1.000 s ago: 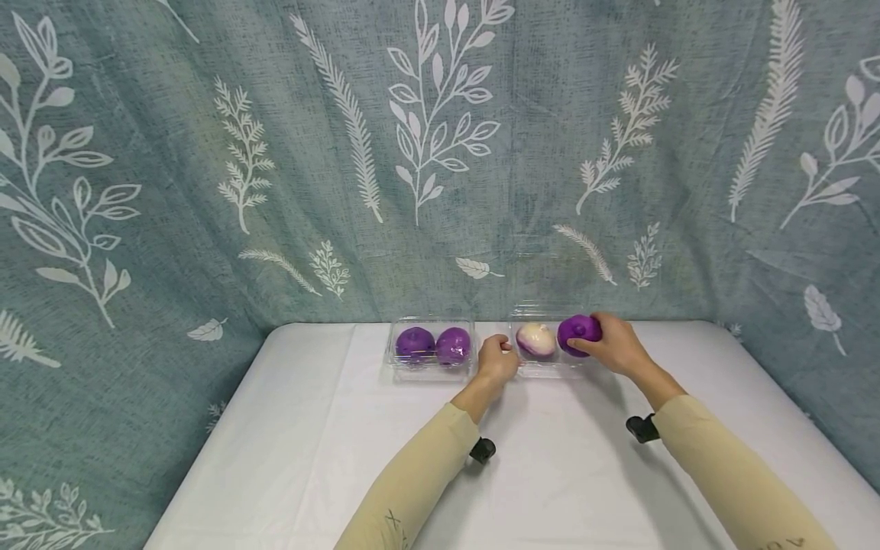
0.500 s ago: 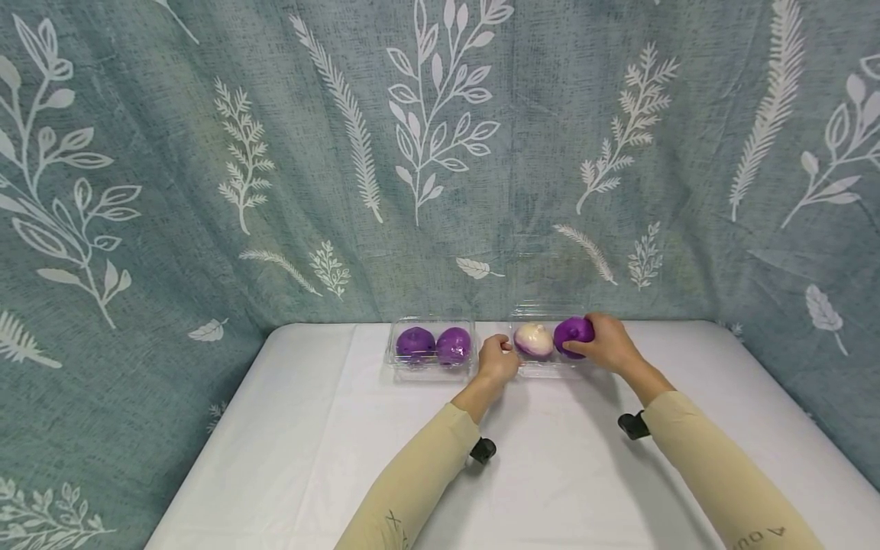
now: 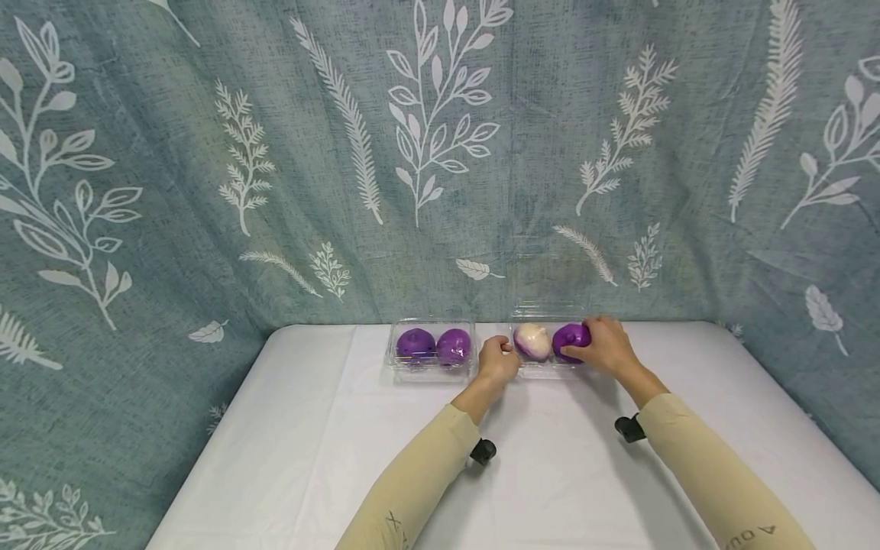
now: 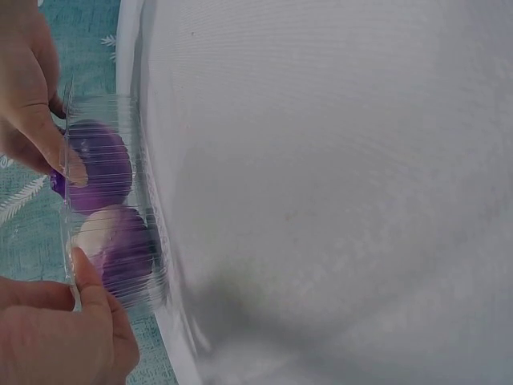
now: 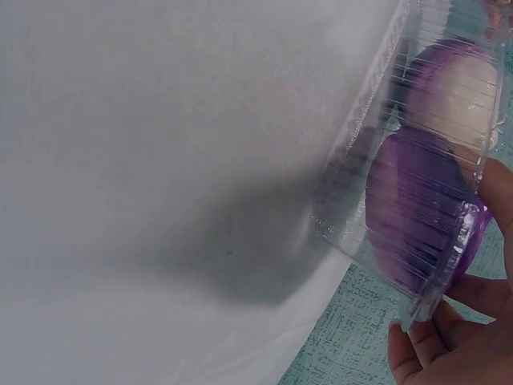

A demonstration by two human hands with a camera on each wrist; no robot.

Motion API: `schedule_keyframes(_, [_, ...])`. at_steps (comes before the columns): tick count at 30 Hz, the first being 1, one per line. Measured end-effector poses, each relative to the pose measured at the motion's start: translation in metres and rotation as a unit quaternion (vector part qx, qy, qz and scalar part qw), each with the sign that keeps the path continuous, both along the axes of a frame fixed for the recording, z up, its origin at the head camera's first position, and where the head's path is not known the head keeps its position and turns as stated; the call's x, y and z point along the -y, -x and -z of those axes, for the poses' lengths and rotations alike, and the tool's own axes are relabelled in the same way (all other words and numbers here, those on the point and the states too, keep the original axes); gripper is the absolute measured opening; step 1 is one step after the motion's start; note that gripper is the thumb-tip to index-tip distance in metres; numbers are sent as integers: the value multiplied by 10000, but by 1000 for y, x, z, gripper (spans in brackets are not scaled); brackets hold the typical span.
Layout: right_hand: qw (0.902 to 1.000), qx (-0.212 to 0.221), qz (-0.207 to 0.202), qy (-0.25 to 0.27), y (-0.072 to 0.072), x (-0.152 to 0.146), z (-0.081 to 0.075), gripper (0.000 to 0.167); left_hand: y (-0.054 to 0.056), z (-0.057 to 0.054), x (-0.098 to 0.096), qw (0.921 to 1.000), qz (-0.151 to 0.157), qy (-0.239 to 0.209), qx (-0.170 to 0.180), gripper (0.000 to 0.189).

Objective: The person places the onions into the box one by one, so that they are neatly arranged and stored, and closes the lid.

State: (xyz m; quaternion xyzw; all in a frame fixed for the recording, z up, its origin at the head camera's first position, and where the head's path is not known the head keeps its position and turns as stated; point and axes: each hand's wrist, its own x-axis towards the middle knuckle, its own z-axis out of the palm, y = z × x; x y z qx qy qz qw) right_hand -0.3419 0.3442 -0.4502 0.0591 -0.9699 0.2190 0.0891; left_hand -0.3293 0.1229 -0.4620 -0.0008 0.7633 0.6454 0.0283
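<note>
My right hand [image 3: 609,345] grips a round purple vegetable [image 3: 569,341], which sits low in the right half of a clear plastic clamshell container [image 3: 546,373]. Beside it, in the left half, lies a white-and-purple turnip [image 3: 532,341]. My left hand [image 3: 498,362] pinches the container's left rim between thumb and fingers; the left wrist view shows that thumb [image 4: 86,273] over the edge. Through the ribbed clear wall in the right wrist view, the purple vegetable [image 5: 413,208] shows with my right fingers around its upper side.
Left of my left hand stands another clear container [image 3: 429,374], closed, with two purple vegetables [image 3: 415,345] inside. Both containers are near the far edge of the white-covered table [image 3: 385,435]. A patterned teal curtain [image 3: 440,252] hangs just behind.
My right hand has moved slightly left and down with the purple vegetable, bringing it lower into the container against the turnip, which shifted slightly left. My left hand has stayed put.
</note>
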Motion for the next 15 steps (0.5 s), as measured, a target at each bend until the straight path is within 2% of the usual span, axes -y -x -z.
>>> schedule_keyframes(15, [9999, 82, 88, 8, 1, 0, 6, 76, 0, 0, -1, 10000, 23, 22, -65, 49])
